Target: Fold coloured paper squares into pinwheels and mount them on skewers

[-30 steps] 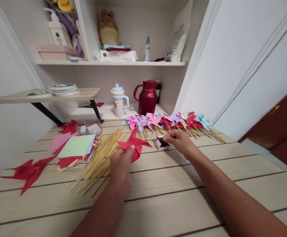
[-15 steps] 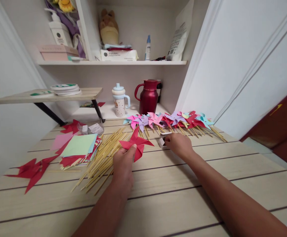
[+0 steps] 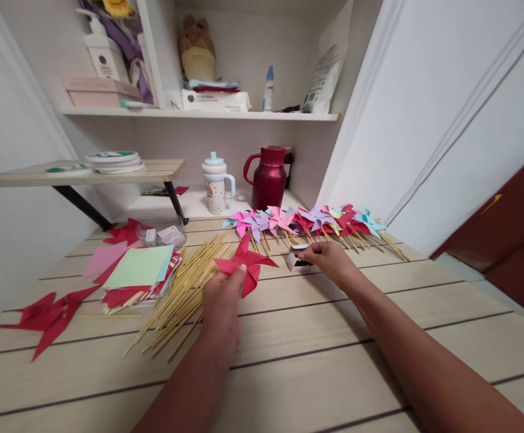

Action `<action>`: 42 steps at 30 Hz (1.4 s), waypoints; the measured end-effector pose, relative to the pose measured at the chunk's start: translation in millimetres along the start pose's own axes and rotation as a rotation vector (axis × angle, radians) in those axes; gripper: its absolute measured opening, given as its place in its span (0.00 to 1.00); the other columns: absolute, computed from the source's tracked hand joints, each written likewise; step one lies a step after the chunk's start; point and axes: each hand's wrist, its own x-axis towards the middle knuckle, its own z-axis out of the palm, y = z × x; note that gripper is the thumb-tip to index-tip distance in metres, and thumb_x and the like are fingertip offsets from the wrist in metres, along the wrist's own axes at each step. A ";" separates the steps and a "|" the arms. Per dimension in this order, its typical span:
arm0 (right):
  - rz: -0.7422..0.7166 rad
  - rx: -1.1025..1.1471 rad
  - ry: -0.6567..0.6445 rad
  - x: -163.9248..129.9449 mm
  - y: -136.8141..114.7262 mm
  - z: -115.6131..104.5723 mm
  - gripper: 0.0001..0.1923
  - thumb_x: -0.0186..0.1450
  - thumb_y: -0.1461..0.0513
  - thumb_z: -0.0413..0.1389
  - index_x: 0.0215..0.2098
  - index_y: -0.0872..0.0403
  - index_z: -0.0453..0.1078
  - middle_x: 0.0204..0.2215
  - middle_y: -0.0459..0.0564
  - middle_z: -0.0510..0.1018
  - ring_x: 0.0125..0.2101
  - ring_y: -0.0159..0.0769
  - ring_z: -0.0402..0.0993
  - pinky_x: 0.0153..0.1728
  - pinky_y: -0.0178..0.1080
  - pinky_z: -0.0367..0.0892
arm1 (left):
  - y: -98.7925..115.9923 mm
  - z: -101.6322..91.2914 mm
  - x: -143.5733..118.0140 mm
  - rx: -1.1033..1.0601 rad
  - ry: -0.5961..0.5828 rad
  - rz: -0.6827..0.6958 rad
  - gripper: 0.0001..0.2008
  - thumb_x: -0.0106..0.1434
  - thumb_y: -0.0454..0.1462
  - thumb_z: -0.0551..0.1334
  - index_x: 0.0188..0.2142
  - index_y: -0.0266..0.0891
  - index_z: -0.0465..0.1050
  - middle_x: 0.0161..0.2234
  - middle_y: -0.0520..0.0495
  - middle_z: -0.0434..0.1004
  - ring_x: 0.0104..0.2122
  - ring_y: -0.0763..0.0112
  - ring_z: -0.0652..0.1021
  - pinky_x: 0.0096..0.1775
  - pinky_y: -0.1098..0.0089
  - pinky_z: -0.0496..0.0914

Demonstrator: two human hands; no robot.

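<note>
Left hand point(image 3: 219, 304) near centre, fingers clamped on red paper pinwheel point(image 3: 245, 263) held just above table point(image 3: 316, 373). Bamboo sticks point(image 3: 184, 282) piled just left. Right hand point(image 3: 331, 261) farther right, fingers pinched together at small white box point(image 3: 296, 260) on table. Finished pinwheels point(image 3: 307, 221) in a row beyond; red jug point(image 3: 268, 178) at far end.

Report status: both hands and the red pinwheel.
Left hand pinching red pinwheel. Right hand fingers at small white box. Wooden sticks beside left hand.
</note>
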 end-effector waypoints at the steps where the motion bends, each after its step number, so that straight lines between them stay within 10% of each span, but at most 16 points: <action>1: 0.002 0.021 0.002 0.4 1.5 0.1 0.17 0.58 0.51 0.58 0.21 0.55 0.73 0.17 0.44 0.74 0.21 0.32 0.69 0.22 0.35 0.60 | -0.3 -0.1 0.0 -0.002 0.002 -0.001 0.09 0.46 0.38 0.70 0.20 0.36 0.73 0.18 0.53 0.73 0.22 0.73 0.73 0.30 0.71 0.67; 16: 0.108 -0.063 -0.153 4.8 10.0 0.8 0.16 0.68 0.56 0.57 0.52 0.56 0.70 0.49 0.52 0.75 0.44 0.41 0.76 0.43 0.47 0.74 | -3.6 -2.5 1.4 -0.019 -0.020 -0.024 0.08 0.47 0.37 0.70 0.22 0.36 0.74 0.19 0.53 0.74 0.22 0.74 0.73 0.30 0.72 0.68; 30: 0.080 0.008 -0.109 6.2 10.8 -2.1 0.17 0.68 0.56 0.57 0.53 0.56 0.69 0.50 0.52 0.75 0.44 0.42 0.75 0.43 0.47 0.74 | -2.6 -1.8 1.9 0.018 -0.004 -0.008 0.11 0.44 0.39 0.71 0.22 0.35 0.72 0.17 0.55 0.69 0.19 0.77 0.66 0.26 0.73 0.61; 37: -0.033 0.065 0.041 -11.2 -15.7 -20.2 0.13 0.64 0.55 0.57 0.27 0.56 0.72 0.23 0.47 0.75 0.28 0.38 0.72 0.28 0.38 0.62 | -4.9 -2.1 4.4 0.031 0.009 0.012 0.12 0.44 0.40 0.71 0.22 0.35 0.73 0.19 0.54 0.71 0.21 0.76 0.68 0.28 0.73 0.62; 42: -0.203 0.141 -0.250 -38.4 -46.3 4.5 0.08 0.58 0.58 0.58 0.25 0.53 0.74 0.23 0.45 0.77 0.25 0.34 0.69 0.27 0.35 0.59 | -6.9 -1.9 4.6 0.027 0.026 0.020 0.12 0.45 0.40 0.70 0.21 0.35 0.71 0.17 0.55 0.69 0.20 0.78 0.66 0.27 0.73 0.60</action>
